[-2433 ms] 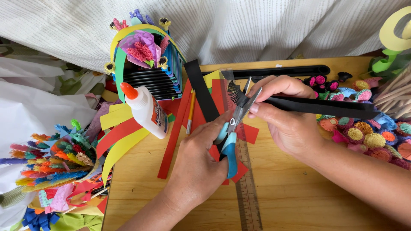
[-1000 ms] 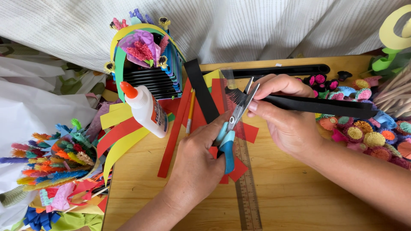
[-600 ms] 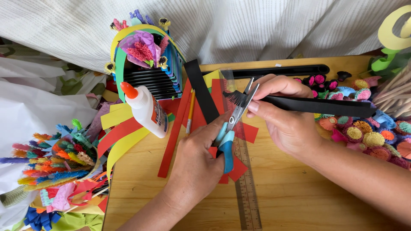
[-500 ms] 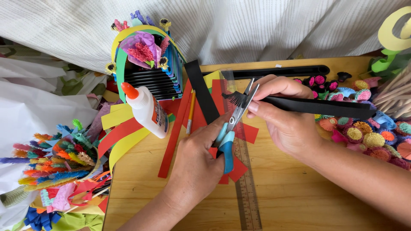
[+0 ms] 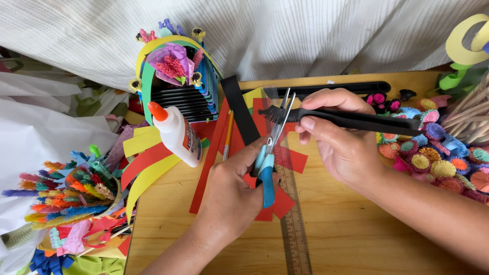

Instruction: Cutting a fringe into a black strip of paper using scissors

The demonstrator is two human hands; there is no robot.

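Observation:
My left hand (image 5: 229,196) grips blue-handled scissors (image 5: 270,153), blades pointing up and slightly apart. The blades meet the fringed end of a folded black paper strip (image 5: 356,120), which my right hand (image 5: 338,137) pinches between thumb and fingers and holds level above the wooden board (image 5: 356,234). The strip's left tip is cut into a fine fringe right at the scissor blades. Red paper strips (image 5: 285,201) and one black strip (image 5: 239,109) lie on the board under both hands.
A white glue bottle with an orange cap (image 5: 175,133) lies left of the scissors. A clear ruler (image 5: 294,224) lies on the board. Coloured paper flowers (image 5: 438,153) pile at the right, fringed paper rolls (image 5: 66,193) at the left, a paper-decorated holder (image 5: 178,76) behind.
The scissors have tilted a little more upright and the blades have closed somewhat on the fringed tip. Both hands stay in nearly the same place.

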